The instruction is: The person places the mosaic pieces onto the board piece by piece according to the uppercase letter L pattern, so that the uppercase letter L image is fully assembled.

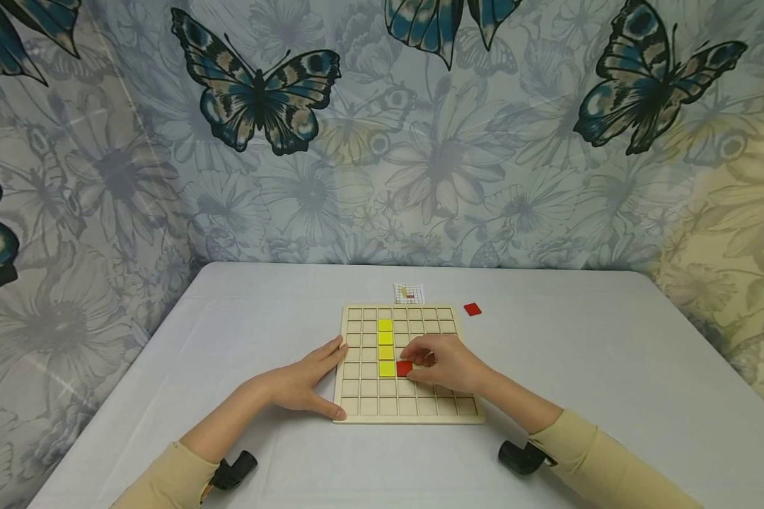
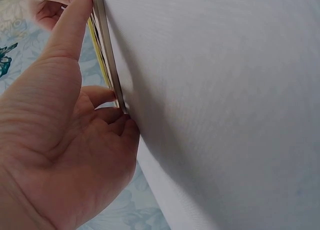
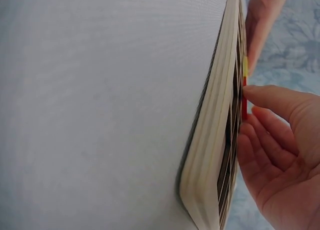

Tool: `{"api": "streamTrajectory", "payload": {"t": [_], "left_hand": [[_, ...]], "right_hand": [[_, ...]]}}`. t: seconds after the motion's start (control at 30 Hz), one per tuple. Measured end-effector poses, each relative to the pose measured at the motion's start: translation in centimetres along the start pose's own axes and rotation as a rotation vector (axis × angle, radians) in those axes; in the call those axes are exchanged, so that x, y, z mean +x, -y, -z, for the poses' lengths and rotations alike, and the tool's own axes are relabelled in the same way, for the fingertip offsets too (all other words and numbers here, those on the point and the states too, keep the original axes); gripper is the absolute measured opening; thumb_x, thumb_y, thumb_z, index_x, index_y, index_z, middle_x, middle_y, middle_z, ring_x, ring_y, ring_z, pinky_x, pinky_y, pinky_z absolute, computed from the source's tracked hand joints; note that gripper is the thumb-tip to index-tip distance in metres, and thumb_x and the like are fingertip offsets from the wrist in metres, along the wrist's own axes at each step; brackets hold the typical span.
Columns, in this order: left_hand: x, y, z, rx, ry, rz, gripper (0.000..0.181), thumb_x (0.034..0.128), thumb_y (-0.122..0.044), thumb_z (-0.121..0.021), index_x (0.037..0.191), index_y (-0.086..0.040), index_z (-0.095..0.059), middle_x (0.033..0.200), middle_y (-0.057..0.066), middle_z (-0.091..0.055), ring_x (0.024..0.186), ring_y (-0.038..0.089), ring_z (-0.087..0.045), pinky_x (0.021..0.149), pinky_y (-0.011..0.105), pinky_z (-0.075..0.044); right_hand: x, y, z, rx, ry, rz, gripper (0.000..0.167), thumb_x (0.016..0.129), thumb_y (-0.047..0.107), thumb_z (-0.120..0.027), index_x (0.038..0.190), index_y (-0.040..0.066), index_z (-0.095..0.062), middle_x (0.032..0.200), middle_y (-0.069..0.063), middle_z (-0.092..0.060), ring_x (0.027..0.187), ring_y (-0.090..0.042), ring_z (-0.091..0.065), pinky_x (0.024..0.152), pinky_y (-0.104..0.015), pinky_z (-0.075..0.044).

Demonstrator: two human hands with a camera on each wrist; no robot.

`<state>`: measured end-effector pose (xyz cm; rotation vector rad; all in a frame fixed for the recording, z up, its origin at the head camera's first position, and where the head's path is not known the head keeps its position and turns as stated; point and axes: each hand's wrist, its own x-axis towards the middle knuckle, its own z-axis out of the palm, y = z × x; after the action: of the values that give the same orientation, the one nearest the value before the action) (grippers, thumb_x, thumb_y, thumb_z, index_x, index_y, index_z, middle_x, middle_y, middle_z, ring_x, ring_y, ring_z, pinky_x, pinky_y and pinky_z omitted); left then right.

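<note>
A square wooden grid board lies on the table, with a column of several yellow tiles in its cells. My right hand pinches a red tile by its edges, thumb on the near side, just right of the lowest yellow tile. In the right wrist view the red tile shows edge-on at the board's surface; whether it is fully down in a cell I cannot tell. My left hand rests against the board's left side with spread fingers, its thumb at the near left corner.
Behind the board lies a small white card printed with a coloured grid pattern. Another red tile lies on the white tablecloth past the board's far right corner. Butterfly-patterned fabric stands behind the table.
</note>
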<state>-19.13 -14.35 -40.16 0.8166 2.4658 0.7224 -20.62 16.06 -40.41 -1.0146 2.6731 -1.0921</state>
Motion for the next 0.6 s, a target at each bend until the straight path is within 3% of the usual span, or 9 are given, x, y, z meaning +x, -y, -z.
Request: {"api": "streamTrajectory", "payload": {"t": [0.27, 0.6], "left_hand": [[0.10, 0.21, -0.09, 0.004, -0.005, -0.001, 0.114, 0.0764, -0.052, -0.079, 0.156, -0.004, -0.014, 0.163, 0.012, 0.003, 0.149, 0.028, 0.000, 0.116, 0.047, -0.016], [0.08, 0.23, -0.08, -0.004, -0.005, -0.007, 0.114, 0.0767, -0.051, -0.079, 0.156, -0.003, -0.013, 0.163, 0.013, 0.003, 0.148, 0.028, 0.000, 0.116, 0.048, -0.016]], "right_hand": [[-0.06, 0.02, -0.01, 0.006, -0.001, 0.001, 0.021, 0.082, 0.010, -0.079, 0.101, 0.009, -0.071, 0.092, 0.003, -0.067, 0.082, -0.013, -0.061, 0.077, -0.025, -0.054], [-0.33, -0.15, 0.35, 0.072, -0.011, -0.060, 0.021, 0.082, 0.010, -0.078, 0.102, 0.009, -0.071, 0.093, 0.003, -0.067, 0.084, -0.014, -0.061, 0.079, -0.025, -0.054]]}}
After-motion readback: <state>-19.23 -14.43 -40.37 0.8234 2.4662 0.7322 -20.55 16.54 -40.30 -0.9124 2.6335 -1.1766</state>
